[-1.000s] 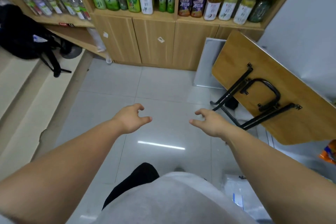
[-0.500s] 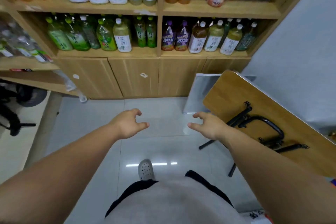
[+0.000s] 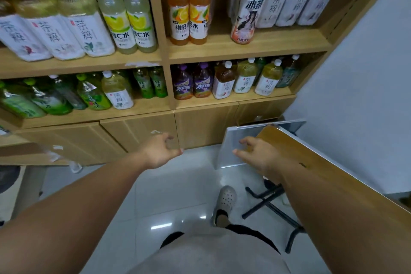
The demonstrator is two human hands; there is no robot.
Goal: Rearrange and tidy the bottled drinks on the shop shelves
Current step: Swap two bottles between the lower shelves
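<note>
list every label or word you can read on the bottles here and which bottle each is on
"茶粹" on the big white-label tea bottles, upper left shelf
"维C水" on the two lemon bottles
"维B水" on the orange bottles
"冰茶" on the bottle with a drawn figure
"冰红茶" on the two purple bottles, lower shelf
"茶粹" on the small white-label bottles beside them
Green bottles and all small print: too blurred to read

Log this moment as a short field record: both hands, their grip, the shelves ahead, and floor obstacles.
left hand: empty, fingers loosely curled, before the cabinet doors
right hand: empty, open grip, over the grey panel
upper shelf: tea, lemon and orange bottles
lower shelf: green bottles left, purple bottles and teas right
obstacle: folded table leaning at right
</note>
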